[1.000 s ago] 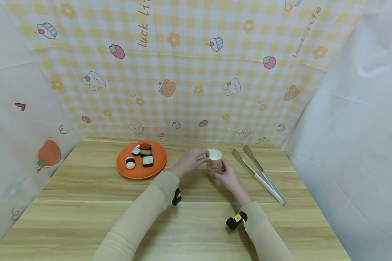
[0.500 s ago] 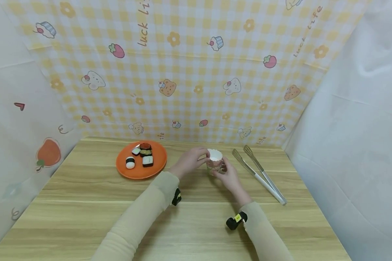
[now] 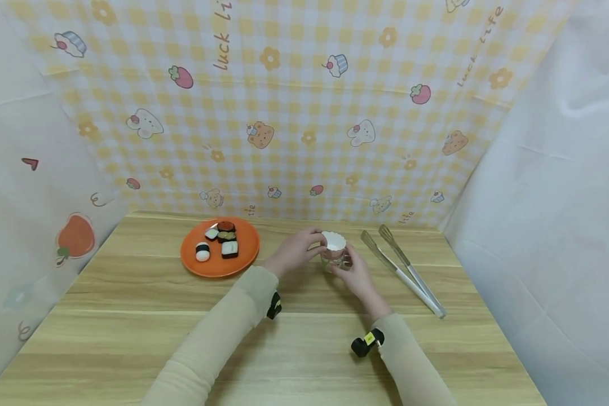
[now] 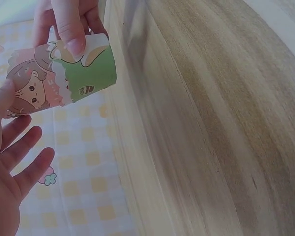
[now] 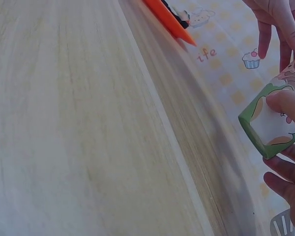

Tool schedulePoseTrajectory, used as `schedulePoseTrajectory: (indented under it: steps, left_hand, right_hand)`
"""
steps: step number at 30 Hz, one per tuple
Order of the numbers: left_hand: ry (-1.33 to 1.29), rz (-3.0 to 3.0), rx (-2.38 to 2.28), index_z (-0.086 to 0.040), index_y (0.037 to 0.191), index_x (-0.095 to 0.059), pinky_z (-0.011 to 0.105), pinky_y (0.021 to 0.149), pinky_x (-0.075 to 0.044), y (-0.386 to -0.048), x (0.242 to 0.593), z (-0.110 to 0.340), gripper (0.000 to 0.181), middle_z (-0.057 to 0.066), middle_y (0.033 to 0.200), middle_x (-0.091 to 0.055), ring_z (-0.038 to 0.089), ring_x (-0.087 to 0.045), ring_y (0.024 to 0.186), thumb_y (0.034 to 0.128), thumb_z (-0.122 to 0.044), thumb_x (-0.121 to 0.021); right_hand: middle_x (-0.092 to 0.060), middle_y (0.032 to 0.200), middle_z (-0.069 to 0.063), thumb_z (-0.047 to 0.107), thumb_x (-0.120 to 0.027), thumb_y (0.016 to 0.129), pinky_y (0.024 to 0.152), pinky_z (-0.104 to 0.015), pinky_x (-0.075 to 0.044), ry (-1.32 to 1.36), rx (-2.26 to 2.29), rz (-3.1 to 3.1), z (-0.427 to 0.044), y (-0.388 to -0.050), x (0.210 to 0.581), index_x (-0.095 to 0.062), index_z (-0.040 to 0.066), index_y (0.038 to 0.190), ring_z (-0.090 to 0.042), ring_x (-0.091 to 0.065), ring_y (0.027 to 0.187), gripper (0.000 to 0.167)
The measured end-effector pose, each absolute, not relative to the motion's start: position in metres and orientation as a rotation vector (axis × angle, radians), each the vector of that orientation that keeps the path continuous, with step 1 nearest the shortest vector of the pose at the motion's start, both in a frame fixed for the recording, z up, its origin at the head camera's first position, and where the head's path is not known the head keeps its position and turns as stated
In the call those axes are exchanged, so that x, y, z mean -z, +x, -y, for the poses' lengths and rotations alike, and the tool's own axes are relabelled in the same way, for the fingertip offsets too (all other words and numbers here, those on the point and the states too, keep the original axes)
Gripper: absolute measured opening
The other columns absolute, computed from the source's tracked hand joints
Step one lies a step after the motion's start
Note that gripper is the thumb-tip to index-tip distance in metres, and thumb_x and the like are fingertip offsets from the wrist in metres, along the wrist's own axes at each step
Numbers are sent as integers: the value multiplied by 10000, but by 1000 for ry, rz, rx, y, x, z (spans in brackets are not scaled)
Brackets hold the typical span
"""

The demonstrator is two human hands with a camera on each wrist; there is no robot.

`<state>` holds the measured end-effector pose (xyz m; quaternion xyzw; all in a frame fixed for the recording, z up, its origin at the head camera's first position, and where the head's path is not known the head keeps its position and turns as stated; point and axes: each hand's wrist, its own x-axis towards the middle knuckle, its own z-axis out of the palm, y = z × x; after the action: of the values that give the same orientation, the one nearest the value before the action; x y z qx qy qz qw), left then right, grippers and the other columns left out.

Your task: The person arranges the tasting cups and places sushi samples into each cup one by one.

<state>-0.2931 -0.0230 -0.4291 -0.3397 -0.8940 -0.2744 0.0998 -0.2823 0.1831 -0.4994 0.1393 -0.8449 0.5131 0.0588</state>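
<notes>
In the head view, the pink cup [image 3: 333, 248], rim up, was near the far edge of the worktop [image 3: 294, 349], right of its middle; the plate [image 3: 248, 248] stood toward the far left corner, the tongs [image 3: 418, 294] toward the right edge. The left hand [image 3: 296, 251] pinched the cup's rim while the right hand [image 3: 357, 276] gripped lower down.

In the left wrist view, the pink cup seemed to sit partway inside a green cup [image 4: 96, 71]. Such a fit probably called for both kept in line and squeezed lightly, lest the thin walls dent. The left thumb pressed the pink wall; the lower fingers spread free.

In the right wrist view, the right thumb pressed the green wall, fingers curled beneath, their tips slightly apart.
</notes>
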Motion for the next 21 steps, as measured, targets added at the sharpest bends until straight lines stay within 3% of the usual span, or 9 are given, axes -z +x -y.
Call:
schedulePoseTrajectory:
  steps: [9,16,21]
  left_hand:
    - [-1022,2622,802,-168,932,-637,329,868,-511,-296,432,24,71,18,1127,-608,183,-582,1041,900,-216,-679]
    - [-1021,2618,829,-168,919,-613,338,826,-511,-295,431,24,104,18,1090,-622,185,-575,1014,887,-217,-698]
    - [-1013,2629,837,-178,918,-608,333,854,-500,-294,429,24,107,1,1100,-626,176,-565,1036,904,-259,-677]
  right_hand:
    - [-552,1279,-95,192,-800,797,973,-448,-451,426,-1552,2573,-183,-281,498,-434,113,1415,-279,-534,1110,723]
    - [-553,1256,-150,137,-802,790,973,-527,-432,470,-1584,2534,-183,-280,499,-437,83,1411,-340,-525,1121,722]
    - [-567,1239,-91,161,-803,792,970,-474,-446,444,-1568,2552,-182,-280,499,-460,132,1394,-283,-535,1108,694]
